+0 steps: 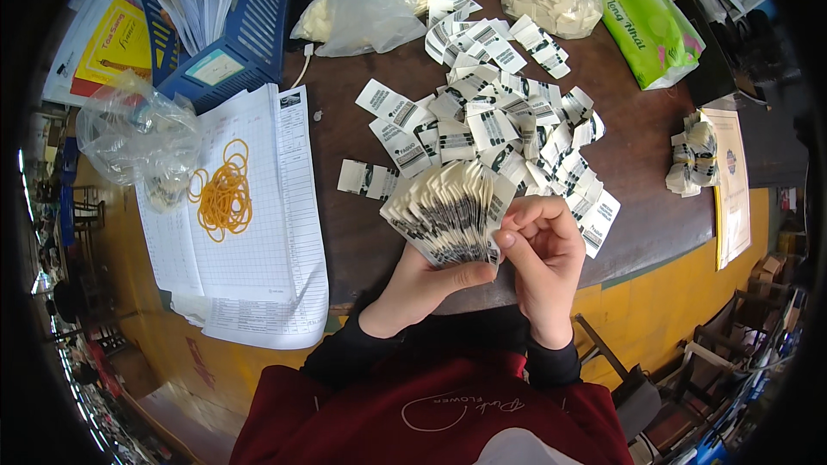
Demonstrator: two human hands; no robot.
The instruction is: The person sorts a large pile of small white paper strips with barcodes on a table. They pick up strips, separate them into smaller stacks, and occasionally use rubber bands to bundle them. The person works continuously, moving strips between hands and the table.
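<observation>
My left hand point(428, 282) is closed round a thick, fanned stack of white fabric labels point(452, 211) with dark print, its thumb lying across the near edge. At the stack's right edge, my right hand point(547, 263) pinches with thumb and forefinger, touching the outermost label. Just beyond both hands spreads a loose heap of similar labels point(508, 120), some folded and overlapping. One lone label point(366, 179) lies left of the stack. My fingers under the stack are hidden.
Yellow rubber bands point(226, 194) lie on papers point(276, 275) at the left, beside a crumpled clear bag point(138, 133). Behind stand a blue basket point(228, 60), plastic bags point(366, 4) and a green tissue pack point(650, 26). A bundle of labels point(693, 155) rests at the right.
</observation>
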